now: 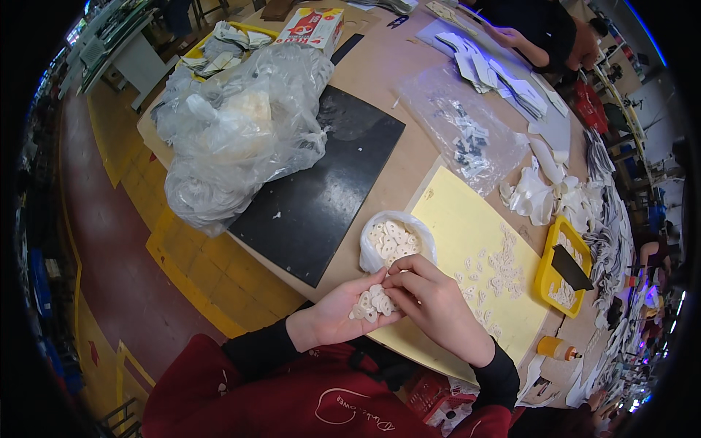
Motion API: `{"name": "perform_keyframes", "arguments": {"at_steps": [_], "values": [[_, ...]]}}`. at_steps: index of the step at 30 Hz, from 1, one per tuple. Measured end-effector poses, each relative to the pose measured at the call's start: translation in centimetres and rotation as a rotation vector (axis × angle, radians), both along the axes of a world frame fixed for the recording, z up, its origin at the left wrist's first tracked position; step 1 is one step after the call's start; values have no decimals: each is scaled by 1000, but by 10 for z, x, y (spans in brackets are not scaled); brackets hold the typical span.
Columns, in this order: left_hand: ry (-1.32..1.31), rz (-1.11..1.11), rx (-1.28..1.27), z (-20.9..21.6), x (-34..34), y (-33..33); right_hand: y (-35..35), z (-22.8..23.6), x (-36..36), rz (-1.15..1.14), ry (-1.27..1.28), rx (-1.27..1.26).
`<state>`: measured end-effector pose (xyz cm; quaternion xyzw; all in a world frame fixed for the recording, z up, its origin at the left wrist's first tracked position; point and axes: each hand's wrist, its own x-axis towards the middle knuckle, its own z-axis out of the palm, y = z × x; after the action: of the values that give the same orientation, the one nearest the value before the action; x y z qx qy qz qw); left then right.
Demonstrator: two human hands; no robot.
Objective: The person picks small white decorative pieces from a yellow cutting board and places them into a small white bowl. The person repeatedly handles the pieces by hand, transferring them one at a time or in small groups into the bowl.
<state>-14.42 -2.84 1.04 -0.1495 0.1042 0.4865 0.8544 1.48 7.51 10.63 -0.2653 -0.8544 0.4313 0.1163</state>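
Note:
My left hand (328, 315) is turned palm up and cups a small heap of flat cream-coloured pieces with holes (372, 303). Over its fingertips, my right hand (444, 310) is closed in a pinch at the edge of the heap; what lies between its fingertips is too small to make out. Just beyond both hands stands a white plastic bag (367, 257), its mouth rolled open, full of similar cream pieces (394, 239). To the right, many more loose pieces (505, 266) are scattered over a pale yellow sheet (453, 208).
A yellow tray (542, 277) holds more pieces and a dark flat strip (569, 267). Near it lies an orange bottle (556, 348). Left are a black board (347, 160) and a bulky clear bag (234, 146). A co-worker's hand (505, 36) is at the far right.

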Motion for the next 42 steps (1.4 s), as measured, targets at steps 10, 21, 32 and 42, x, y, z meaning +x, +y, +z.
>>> {"name": "perform_keyframes", "arguments": {"at_steps": [10, 21, 32, 42], "values": [[-21, -2, 28, 1, 0, 2, 5, 5, -4, 29, -77, -108], [264, -36, -76, 31, -7, 16, 23, 25, 2, -65, -37, -257], [141, -96, -4, 30, -18, 3, 48, 3, 9, -185, -43, -294], [272, -109, -39, 30, -7, 11, -2, 26, 11, 37, -12, -27]]}}
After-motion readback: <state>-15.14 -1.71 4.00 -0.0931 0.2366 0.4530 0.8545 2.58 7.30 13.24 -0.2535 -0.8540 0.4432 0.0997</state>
